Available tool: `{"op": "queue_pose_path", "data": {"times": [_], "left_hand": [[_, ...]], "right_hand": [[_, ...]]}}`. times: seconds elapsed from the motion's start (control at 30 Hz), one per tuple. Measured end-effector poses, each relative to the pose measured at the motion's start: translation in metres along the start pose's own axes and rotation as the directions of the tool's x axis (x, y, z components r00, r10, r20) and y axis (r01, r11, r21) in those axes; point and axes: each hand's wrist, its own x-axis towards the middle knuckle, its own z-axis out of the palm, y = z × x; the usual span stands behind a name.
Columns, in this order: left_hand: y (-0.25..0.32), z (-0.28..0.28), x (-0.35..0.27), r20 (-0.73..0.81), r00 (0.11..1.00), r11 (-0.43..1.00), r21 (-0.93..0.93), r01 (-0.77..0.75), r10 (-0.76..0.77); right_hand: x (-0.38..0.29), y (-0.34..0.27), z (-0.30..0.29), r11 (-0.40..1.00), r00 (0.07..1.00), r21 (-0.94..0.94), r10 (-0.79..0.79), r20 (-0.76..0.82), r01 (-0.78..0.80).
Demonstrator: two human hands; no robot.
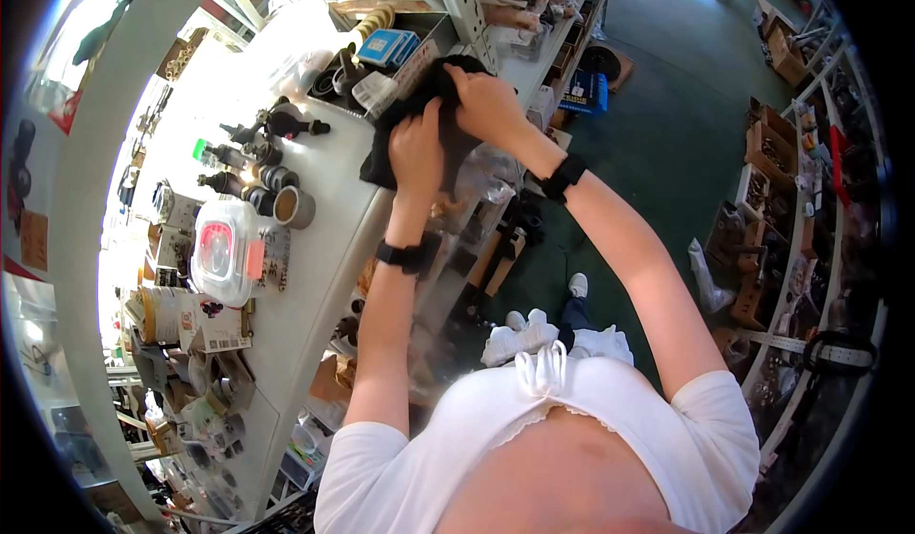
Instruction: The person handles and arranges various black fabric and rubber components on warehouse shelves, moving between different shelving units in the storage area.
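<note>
A black cloth [456,159] hangs bunched over the front edge of a white shelf [332,177]. My left hand [417,147] grips its near side, with the thumb pointing up. My right hand [492,107] pinches the cloth's upper right part between thumb and fingers. Just beyond the cloth is a parts bin [417,69] whose front wall bears handwriting. Blue boxes [386,47] and a white-wrapped part [374,93] lie in that bin. The cloth hides the bin's near right corner.
Left of my hands, ball-joint-like metal parts [289,121] and a metal bushing [293,207] stand on the shelf. Nearer is a clear lidded plastic box [225,252]. Across the green floor [643,141], another rack holds cardboard boxes [772,152]. A plastic bag [708,280] lies beside it.
</note>
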Motion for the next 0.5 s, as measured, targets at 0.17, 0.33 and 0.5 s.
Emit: {"op": "queue_pose_path", "data": {"times": [0.17,0.33,0.5], "left_hand": [[-0.009,-0.043,-0.063,-0.024,0.997,0.988,0.134,0.082,-0.079],[-0.019,-0.098,-0.123,-0.077,0.979,0.967,0.158,0.199,-0.189],[-0.018,-0.122,-0.164,-0.105,0.954,0.939,0.18,0.294,-0.279]], "right_hand": [[-0.042,-0.058,0.016,0.993,0.994,0.044,-0.112,0.004,0.112],[-0.074,-0.125,0.023,0.963,0.965,0.095,-0.256,0.05,0.251],[-0.096,-0.154,0.028,0.929,0.938,0.198,-0.335,0.09,0.313]]}}
